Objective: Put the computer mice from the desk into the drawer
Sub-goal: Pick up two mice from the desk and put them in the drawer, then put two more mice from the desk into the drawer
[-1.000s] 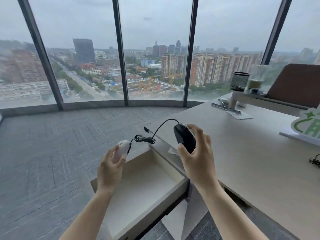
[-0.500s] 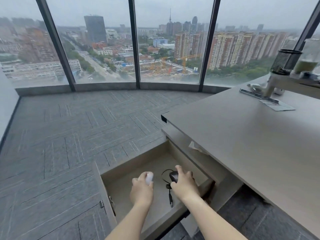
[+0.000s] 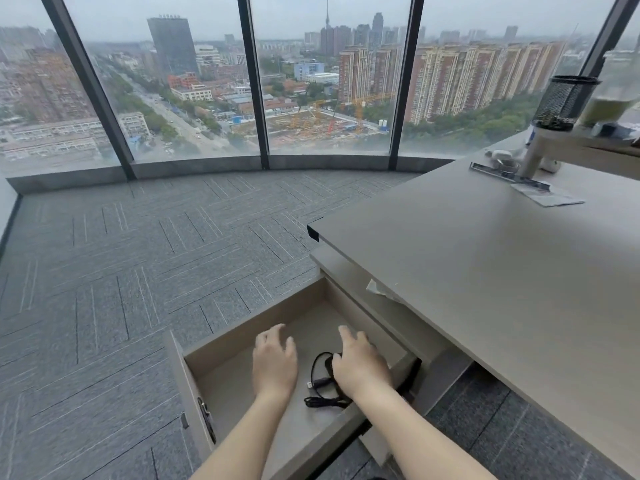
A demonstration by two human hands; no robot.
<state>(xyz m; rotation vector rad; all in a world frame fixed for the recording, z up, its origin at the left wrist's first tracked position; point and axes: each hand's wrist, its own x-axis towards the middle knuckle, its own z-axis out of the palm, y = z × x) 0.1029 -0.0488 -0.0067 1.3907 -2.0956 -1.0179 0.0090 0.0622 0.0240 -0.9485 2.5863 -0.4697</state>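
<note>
The open drawer [image 3: 242,336] sticks out from under the desk [image 3: 485,271], and both my hands are down inside it. My left hand [image 3: 275,362] lies palm down on the drawer's left half with its fingers spread. The white mouse is hidden beneath it. On the right half, my right hand [image 3: 360,367] curls over the black mouse, which is almost wholly covered. The mouse's black cable [image 3: 325,401] and USB plug lie coiled on the drawer floor between my wrists.
A mesh pen cup [image 3: 562,102] stands on a raised shelf at the desk's far right. A metal strip [image 3: 509,176] and a paper slip [image 3: 550,197] lie below it. A scrap of white paper [image 3: 379,289] pokes out under the desktop. Grey carpet [image 3: 138,271] runs to the windows.
Both hands carried the mice from above the desk edge down into the drawer. They now rest lower on its floor, and the cable has settled there.
</note>
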